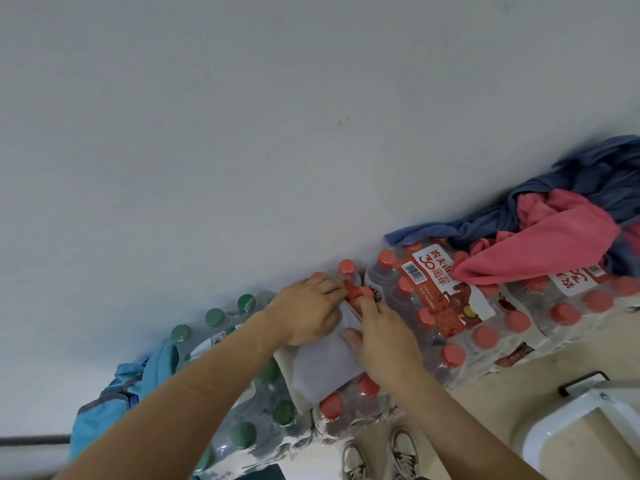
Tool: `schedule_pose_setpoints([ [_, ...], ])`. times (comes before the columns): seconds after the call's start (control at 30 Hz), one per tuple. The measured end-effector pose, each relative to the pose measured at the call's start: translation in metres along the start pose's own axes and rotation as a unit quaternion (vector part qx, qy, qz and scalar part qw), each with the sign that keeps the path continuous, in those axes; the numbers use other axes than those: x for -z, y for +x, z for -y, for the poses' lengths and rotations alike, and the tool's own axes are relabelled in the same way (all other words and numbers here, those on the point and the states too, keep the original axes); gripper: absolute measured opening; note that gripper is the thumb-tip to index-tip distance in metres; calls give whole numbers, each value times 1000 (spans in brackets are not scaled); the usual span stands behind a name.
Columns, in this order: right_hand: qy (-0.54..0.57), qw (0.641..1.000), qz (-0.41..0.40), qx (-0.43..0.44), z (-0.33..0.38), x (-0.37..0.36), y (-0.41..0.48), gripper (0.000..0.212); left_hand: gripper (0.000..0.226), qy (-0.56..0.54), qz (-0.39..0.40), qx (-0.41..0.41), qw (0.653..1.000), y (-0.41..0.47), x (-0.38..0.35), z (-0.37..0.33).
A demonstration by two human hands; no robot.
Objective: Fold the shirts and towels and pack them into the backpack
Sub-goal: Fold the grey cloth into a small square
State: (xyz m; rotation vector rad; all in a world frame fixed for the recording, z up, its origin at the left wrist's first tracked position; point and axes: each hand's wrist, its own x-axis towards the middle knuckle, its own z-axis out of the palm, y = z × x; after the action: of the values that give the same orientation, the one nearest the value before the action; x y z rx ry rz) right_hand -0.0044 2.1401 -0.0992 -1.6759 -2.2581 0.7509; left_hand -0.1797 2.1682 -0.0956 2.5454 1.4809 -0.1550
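- Your left hand (306, 308) and right hand (382, 336) press flat, fingers spread, on the grey cloth (320, 370)
- It lies under both grips, atop the red-capped bottle pack (349, 407)

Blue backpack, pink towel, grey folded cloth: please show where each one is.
blue backpack (119, 386): head view, its upper fabric.
pink towel (540, 244): head view, its middle fold.
grey folded cloth (322, 368): head view, its flat top.

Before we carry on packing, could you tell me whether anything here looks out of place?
Yes: the pink cloth and blue-grey shirt lie crumpled, unfolded, on the shrink-wrapped water bottles, an odd surface for folding.
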Motion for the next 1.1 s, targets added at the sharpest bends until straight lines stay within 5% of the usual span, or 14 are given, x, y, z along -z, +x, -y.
schedule_pose_setpoints([
  [0.3, 29, 970, 239, -34, 7, 22, 29, 26, 45, -7, 80, 47, 996, 1, 17, 3],
  [0.5, 14, 962, 273, -9, 19, 30, 30, 17, 35, -172, 71, 125, 975, -17, 35, 0],
  [0.67, 82, 970, 221, 53, 41, 76, 43, 38, 48, -148, -13, 170, 974, -39, 89, 2],
  [0.87, -104, 950, -16, 295, 68, 134, 46, 30, 21, -16, -320, 139, 937, -61, 111, -7],
  [0.93, -146, 929, -57, 337, 55, 118, 36, 32, 18, 40, -298, 123, 946, -65, 88, -18],
  [1.1, -233, 909, 25, 345, -12, 40, -2, 41, 50, 17, -145, 75, 986, -74, -3, -47],
])
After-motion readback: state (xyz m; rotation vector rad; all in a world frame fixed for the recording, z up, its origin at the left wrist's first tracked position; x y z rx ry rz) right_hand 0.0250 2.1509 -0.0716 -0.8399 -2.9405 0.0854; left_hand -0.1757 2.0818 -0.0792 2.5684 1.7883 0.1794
